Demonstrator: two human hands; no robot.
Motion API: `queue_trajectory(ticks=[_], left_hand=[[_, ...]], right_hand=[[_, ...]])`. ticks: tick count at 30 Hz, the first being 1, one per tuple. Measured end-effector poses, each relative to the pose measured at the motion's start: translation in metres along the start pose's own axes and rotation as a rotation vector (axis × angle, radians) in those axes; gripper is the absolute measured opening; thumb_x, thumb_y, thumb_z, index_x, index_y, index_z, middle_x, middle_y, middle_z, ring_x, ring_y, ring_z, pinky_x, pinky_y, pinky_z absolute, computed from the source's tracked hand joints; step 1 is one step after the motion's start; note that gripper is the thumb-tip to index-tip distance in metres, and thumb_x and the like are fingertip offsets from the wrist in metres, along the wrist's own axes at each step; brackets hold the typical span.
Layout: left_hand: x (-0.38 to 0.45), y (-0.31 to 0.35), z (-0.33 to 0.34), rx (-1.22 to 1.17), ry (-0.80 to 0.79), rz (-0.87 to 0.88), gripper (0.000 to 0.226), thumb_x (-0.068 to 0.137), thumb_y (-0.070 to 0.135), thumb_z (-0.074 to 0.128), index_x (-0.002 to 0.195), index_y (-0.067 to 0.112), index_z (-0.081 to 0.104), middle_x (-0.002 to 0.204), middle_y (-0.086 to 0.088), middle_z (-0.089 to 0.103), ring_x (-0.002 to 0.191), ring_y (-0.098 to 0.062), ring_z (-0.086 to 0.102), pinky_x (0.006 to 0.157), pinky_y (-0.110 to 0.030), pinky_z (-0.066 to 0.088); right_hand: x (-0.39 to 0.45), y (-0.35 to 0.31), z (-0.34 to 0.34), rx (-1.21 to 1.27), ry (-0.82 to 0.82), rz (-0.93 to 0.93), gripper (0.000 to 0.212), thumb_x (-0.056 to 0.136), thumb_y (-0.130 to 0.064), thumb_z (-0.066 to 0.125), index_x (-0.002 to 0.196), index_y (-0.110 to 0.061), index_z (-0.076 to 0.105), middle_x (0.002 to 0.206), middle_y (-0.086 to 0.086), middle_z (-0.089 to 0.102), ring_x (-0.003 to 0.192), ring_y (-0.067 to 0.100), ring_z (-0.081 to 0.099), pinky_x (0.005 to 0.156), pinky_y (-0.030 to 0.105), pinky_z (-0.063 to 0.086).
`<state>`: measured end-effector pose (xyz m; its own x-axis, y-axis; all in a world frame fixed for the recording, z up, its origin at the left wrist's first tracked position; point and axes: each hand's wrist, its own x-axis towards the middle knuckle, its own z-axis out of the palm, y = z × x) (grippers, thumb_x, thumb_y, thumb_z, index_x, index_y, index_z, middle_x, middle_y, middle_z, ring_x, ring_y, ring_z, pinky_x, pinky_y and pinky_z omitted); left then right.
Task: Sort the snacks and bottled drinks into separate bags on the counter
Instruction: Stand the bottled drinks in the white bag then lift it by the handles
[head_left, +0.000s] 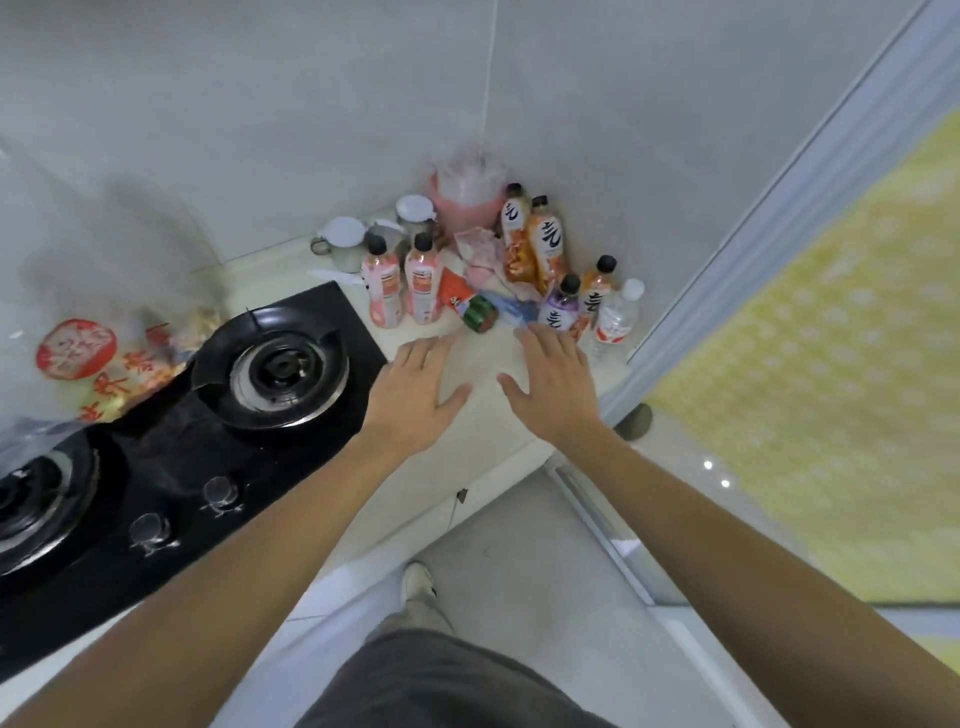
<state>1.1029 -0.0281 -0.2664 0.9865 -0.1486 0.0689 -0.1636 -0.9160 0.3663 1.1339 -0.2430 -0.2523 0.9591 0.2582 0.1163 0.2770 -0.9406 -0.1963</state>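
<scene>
Both hands are held flat and spread over a bare patch of the pale counter (483, 364), the left hand (423, 387) and the right hand (550, 382) side by side, palms down, nothing gripped in either. Just beyond the fingertips, snack packets (480, 312) are seen lying among upright bottled drinks: two pink bottles (405, 283) ahead of the left hand, orange bottles (535, 239) further back toward the tiled corner, and a purple bottle (561, 306) and a clear water bottle (618, 317) ahead of the right hand. A black gas hob (283, 364) is set to the left of the left hand, with a printed plastic bag (104, 364) past it. A sliding door frame (753, 234) bounds the counter right of the right hand
</scene>
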Motion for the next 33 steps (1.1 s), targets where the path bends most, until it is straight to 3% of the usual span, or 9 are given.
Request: queue_trajectory(ticks=[6,9,13,17,21,25,30,33], left_hand=[[0.105,0.048,0.015,-0.115,-0.009,0.111,0.068,0.099,0.047,0.057,0.156,0.019,0.032,0.152,-0.009,0.044,0.134,-0.03,0.047,0.098,-0.045,0.05],[0.147,0.078,0.027,-0.17,-0.018,0.152,0.066,0.097,0.045,0.061,0.152,0.02,0.036,0.148,-0.007,0.047,0.131,-0.029,0.051,0.096,-0.043,0.052],[0.193,0.113,0.056,-0.167,-0.098,0.083,0.075,0.096,0.051,0.06,0.157,0.022,0.027,0.155,-0.008,0.038,0.135,-0.033,0.05,0.092,-0.051,0.056],[0.221,0.135,0.081,-0.167,-0.138,-0.027,0.083,0.094,0.056,0.06,0.159,0.021,0.023,0.155,-0.011,0.039,0.132,-0.036,0.053,0.089,-0.051,0.058],[0.234,0.143,0.106,-0.14,-0.113,-0.159,0.086,0.084,0.038,0.082,0.152,0.019,0.032,0.141,-0.011,0.051,0.12,-0.037,0.059,0.084,-0.043,0.056],[0.243,0.147,0.115,-0.107,-0.107,-0.244,0.09,0.069,0.022,0.092,0.138,0.027,0.034,0.128,-0.006,0.054,0.112,-0.036,0.061,0.074,-0.043,0.053],[0.224,0.147,0.112,-0.149,-0.014,-0.316,0.064,0.076,0.025,0.084,0.123,0.024,0.04,0.115,-0.005,0.054,0.101,-0.033,0.057,0.069,-0.041,0.05],[0.197,0.139,0.102,-0.195,0.063,-0.368,0.052,0.081,0.027,0.079,0.116,0.025,0.041,0.113,-0.003,0.054,0.098,-0.031,0.056,0.067,-0.039,0.047]], right_hand=[[0.051,0.097,-0.017,0.02,0.129,0.206,0.067,0.092,-0.04,0.064,0.149,-0.011,0.041,0.154,0.016,0.042,0.141,0.04,0.037,0.114,0.054,0.039],[0.075,0.135,-0.016,0.024,0.105,0.269,0.073,0.093,-0.042,0.065,0.151,-0.009,0.036,0.154,0.017,0.04,0.143,0.041,0.034,0.116,0.053,0.037],[0.103,0.174,-0.003,0.148,-0.009,0.292,0.076,0.092,-0.041,0.072,0.152,-0.016,0.032,0.154,0.013,0.038,0.14,0.038,0.036,0.114,0.049,0.041],[0.113,0.198,0.013,0.327,-0.061,0.262,0.073,0.09,-0.034,0.077,0.148,-0.024,0.035,0.136,0.008,0.052,0.122,0.034,0.054,0.096,0.045,0.051],[0.116,0.213,0.02,0.516,-0.033,0.235,0.075,0.084,-0.038,0.084,0.142,-0.028,0.038,0.127,0.002,0.061,0.11,0.026,0.06,0.09,0.038,0.051],[0.114,0.23,0.033,0.524,-0.124,0.238,0.07,0.084,-0.041,0.083,0.142,-0.024,0.047,0.127,0.003,0.065,0.115,0.029,0.063,0.091,0.034,0.048],[0.119,0.233,0.034,0.514,-0.105,0.045,0.072,0.078,-0.035,0.087,0.139,-0.023,0.049,0.13,0.0,0.063,0.113,0.026,0.062,0.09,0.033,0.05],[0.12,0.219,0.033,0.535,-0.112,-0.024,0.063,0.078,-0.039,0.084,0.131,-0.02,0.055,0.122,0.002,0.066,0.107,0.027,0.063,0.083,0.033,0.05]])
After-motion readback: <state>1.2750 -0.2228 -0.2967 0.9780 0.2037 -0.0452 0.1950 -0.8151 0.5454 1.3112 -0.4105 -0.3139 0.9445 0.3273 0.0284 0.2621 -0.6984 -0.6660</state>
